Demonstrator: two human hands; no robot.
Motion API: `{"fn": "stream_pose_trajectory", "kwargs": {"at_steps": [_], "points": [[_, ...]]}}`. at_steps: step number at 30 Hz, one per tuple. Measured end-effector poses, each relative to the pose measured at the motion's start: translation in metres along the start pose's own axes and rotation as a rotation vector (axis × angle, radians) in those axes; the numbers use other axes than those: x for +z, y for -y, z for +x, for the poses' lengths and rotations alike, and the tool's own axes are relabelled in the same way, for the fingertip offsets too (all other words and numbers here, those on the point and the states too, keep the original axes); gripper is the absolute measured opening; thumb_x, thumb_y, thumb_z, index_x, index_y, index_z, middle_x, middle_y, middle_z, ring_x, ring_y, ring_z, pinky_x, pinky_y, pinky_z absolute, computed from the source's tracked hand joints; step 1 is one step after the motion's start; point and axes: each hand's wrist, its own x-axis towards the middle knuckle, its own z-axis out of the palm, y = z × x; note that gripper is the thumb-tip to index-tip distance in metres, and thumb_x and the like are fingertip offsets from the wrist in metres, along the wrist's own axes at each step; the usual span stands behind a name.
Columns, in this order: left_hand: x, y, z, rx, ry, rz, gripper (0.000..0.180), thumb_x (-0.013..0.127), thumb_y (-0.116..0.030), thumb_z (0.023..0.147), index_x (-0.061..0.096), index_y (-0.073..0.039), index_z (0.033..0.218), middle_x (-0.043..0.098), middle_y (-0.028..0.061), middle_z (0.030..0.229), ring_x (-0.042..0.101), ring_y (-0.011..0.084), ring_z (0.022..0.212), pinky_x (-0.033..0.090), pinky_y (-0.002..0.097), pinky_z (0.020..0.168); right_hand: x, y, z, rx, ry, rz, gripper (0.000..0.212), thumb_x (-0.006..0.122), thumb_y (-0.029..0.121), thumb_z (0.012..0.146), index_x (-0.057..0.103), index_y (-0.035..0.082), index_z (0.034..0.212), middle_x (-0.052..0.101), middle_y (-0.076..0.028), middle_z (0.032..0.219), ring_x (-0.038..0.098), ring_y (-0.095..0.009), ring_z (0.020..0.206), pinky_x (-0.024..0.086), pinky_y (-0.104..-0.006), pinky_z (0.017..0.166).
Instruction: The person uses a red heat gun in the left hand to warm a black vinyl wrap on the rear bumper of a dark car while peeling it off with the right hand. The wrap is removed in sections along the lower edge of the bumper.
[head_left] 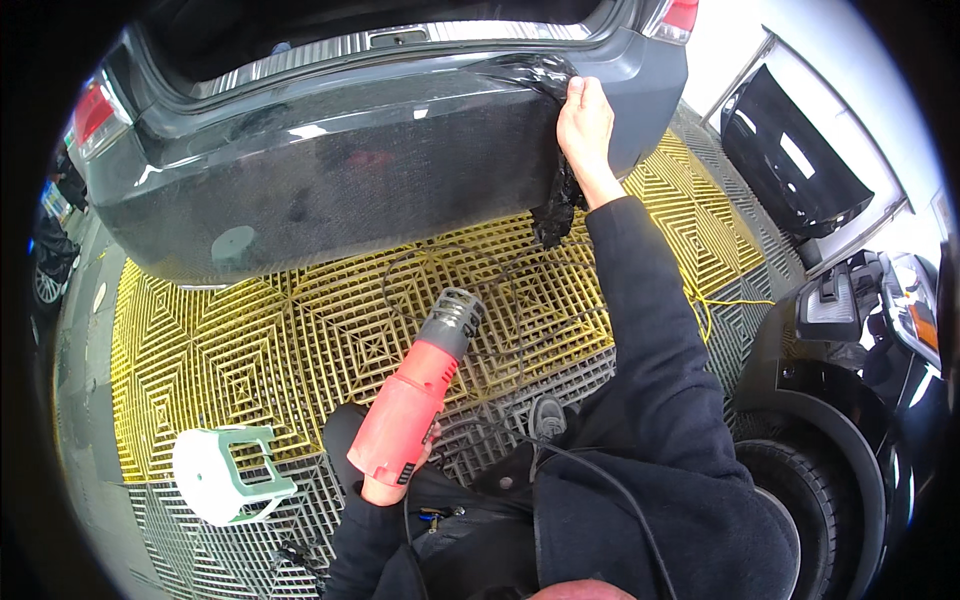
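My left hand (pixel 432 445) is wrapped round a red heat gun (pixel 402 415), mostly hidden under its body. The gun's dark nozzle with a slotted metal guard points up toward the rear bumper (pixel 330 190) of a dark car, a gap away from it. At the bumper's right end my right hand (pixel 585 125) is closed on crumpled black film (pixel 540 75). The film runs wrinkled along the bumper's top edge, and a bunched strip hangs below the hand over the grating. The bumper's face looks dusty and dull.
Yellow and grey floor grating (pixel 370 345) lies beneath. A white-green plastic stool (pixel 225 475) stands at lower left. A dark cord (pixel 620 490) crosses my body, and a yellow cable (pixel 708 300) lies right. A black car panel (pixel 790 150) leans by the wall; another black car (pixel 850 390) stands near right.
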Motion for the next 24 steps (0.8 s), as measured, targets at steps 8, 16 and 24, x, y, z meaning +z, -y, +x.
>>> {"fn": "stream_pose_trajectory", "kwargs": {"at_steps": [8,16,24], "points": [[-0.005,0.004,-0.010,-0.033,-0.024,-0.052,0.023,0.065,0.003,0.089,0.066,-0.002,0.112,0.068,0.0066,0.102,0.068,0.0189,0.096,0.057,0.0328,0.086,-0.001,0.006,0.007,0.025,0.067,-0.112,0.050,0.042,0.042,0.108,0.060,0.001,0.085,0.068,-0.024,0.082,0.065,-0.046,0.081,0.048,-0.0553,0.074],[-0.005,0.064,-0.027,-0.193,-0.126,-0.198,0.030,0.062,0.008,0.091,0.063,-0.001,0.120,0.068,0.0087,0.105,0.069,0.0192,0.094,0.057,0.0309,0.086,-0.010,0.008,0.012,0.184,0.190,0.008,0.069,0.044,0.060,0.104,0.067,-0.001,0.080,0.067,-0.024,0.076,0.064,-0.043,0.076,0.048,-0.0498,0.073],[-0.003,0.093,-0.045,-0.222,-0.166,-0.179,0.034,0.061,0.009,0.091,0.061,-0.001,0.124,0.068,0.0100,0.107,0.069,0.0193,0.094,0.057,0.0305,0.085,-0.009,-0.002,0.016,0.186,0.234,0.182,0.070,0.056,0.055,0.102,0.054,-0.007,0.070,0.047,-0.009,0.060,0.041,-0.018,0.062,0.040,-0.0392,0.063]]}}
